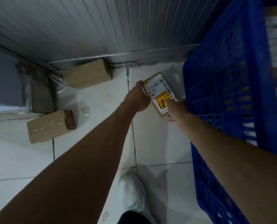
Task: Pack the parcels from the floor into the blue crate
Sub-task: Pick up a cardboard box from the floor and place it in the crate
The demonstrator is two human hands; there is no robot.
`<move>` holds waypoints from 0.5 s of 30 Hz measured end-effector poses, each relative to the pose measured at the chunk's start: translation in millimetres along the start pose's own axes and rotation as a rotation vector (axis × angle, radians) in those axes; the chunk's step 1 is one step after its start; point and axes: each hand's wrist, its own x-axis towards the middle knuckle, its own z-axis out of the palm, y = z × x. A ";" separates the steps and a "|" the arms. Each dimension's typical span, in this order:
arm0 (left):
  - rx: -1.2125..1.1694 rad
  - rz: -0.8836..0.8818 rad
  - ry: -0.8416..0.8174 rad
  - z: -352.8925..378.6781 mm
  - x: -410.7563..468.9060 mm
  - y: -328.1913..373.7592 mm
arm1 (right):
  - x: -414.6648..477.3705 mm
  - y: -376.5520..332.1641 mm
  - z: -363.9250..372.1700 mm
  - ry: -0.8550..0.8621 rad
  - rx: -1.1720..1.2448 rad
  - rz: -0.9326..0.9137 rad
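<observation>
Presently both hands are on one labelled parcel (157,88): left hand (138,100) grips its left edge, right hand (177,109) holds the near end with fingers on the label. The parcel is held off the floor (158,143), just beside the blue crate (223,97). To the left, a taped brown box (50,125) and a far brown box (87,75) lie on the floor.

White tiled floor (158,143), dark grout lines, some scuffs. Far side: grey ribbed panel wall (86,26), metal base trim (118,54) along its foot. Far left: dark grey-purple surface (2,75), blurred. Light dim, cool; soft shadows.
</observation>
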 end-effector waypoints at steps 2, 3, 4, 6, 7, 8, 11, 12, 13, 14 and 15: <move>-0.060 -0.045 0.022 2.7 -4.0 -8.2 | -8.7 3.1 -3.1 -0.040 -0.018 -0.017; -0.093 -0.069 0.044 2.7 -9.5 -12.2 | -19.5 4.6 -4.8 -0.029 -0.038 -0.018; -0.119 -0.091 0.072 1.7 -17.6 -15.1 | -39.8 4.3 -8.7 -0.038 -0.062 -0.016; -0.180 -0.124 0.130 -4.0 -39.1 -16.2 | -75.9 1.9 -19.2 -0.082 -0.111 -0.024; -0.219 -0.132 0.153 -8.2 -52.3 -14.1 | -93.6 0.0 -25.9 -0.113 -0.132 -0.038; -0.268 -0.140 0.177 -13.0 -66.5 -10.5 | -110.9 -3.3 -31.5 -0.137 -0.150 -0.040; -0.504 -0.177 0.257 -29.8 -111.3 11.0 | -160.6 -12.5 -51.8 -0.216 -0.177 -0.080; -0.597 -0.190 0.288 -36.4 -126.6 20.5 | -179.3 -17.2 -60.8 -0.234 -0.183 -0.111; -0.688 -0.195 0.312 -43.1 -142.1 30.9 | -195.9 -21.3 -70.2 -0.247 -0.197 -0.148; -0.778 -0.198 0.330 -49.8 -157.6 41.6 | -213.0 -26.1 -80.9 -0.261 -0.217 -0.176; -0.850 -0.201 0.347 -56.4 -172.4 52.8 | -229.1 -30.4 -93.1 -0.277 -0.231 -0.205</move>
